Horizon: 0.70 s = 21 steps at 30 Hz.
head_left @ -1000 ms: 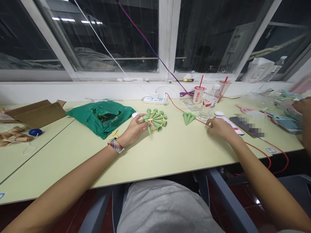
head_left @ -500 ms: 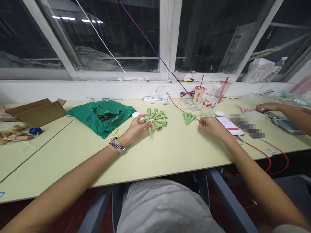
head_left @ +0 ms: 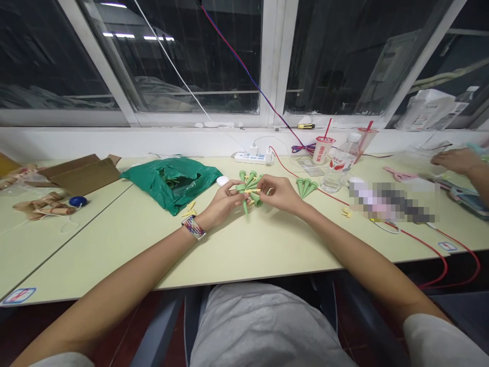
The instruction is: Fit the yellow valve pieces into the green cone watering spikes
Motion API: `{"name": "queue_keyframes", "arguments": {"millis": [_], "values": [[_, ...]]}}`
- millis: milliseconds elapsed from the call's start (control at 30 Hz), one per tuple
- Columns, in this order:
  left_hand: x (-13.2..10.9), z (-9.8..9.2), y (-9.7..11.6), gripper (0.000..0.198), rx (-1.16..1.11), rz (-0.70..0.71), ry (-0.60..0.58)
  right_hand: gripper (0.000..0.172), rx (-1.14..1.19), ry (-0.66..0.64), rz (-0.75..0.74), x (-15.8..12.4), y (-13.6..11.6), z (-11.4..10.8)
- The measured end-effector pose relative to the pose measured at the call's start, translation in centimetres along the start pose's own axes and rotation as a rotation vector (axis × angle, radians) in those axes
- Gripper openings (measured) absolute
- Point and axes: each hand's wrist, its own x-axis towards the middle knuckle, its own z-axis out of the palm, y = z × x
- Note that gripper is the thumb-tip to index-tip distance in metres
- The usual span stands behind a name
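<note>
A fan-shaped cluster of green cones with yellow stems (head_left: 250,187) lies on the pale green table (head_left: 267,244) near the middle. My left hand (head_left: 219,205), with a beaded band on the wrist, pinches one green cone at the cluster's left side. My right hand (head_left: 278,192) has its fingers closed on the cluster's right side, thumb and fingertips on the yellow stems. Three more green cones (head_left: 306,186) lie just right of my right hand. A few loose yellow pieces (head_left: 190,209) lie left of my left hand.
A green plastic bag (head_left: 173,179) lies left of the cluster; a cardboard box (head_left: 82,174) and a blue ball (head_left: 77,201) lie further left. A power strip (head_left: 254,157), cup (head_left: 323,150), bottle (head_left: 338,165) and red cable (head_left: 428,244) are right. Another person's hand (head_left: 454,160) rests far right.
My right hand has moved left from beside the phone onto the cone cluster. The view has shifted, so everything sits further right. The other person's hand has drawn back toward the right edge.
</note>
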Motion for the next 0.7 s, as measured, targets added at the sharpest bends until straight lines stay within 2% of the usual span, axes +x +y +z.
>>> {"name": "queue_keyframes", "arguments": {"millis": [233,467,567,700], "values": [[-0.1,0.2,0.0,0.052,-0.013,-0.009,-0.010,0.004,-0.094,0.021,-0.066,-0.8,0.5,-0.1],[-0.4,0.2,-0.4,0.050,0.111,0.018,-0.052,0.009,-0.078,0.008,-0.068,-1.2,0.2,0.8],[-0.4,0.1,-0.6,0.050,0.143,0.039,-0.049,0.019,-0.050,0.007,-0.001,-1.4,0.5,1.1],[-0.2,-0.1,-0.8,0.050,0.149,0.058,-0.060,0.047,0.009,-0.015,0.137,-1.5,0.9,0.9]]}}
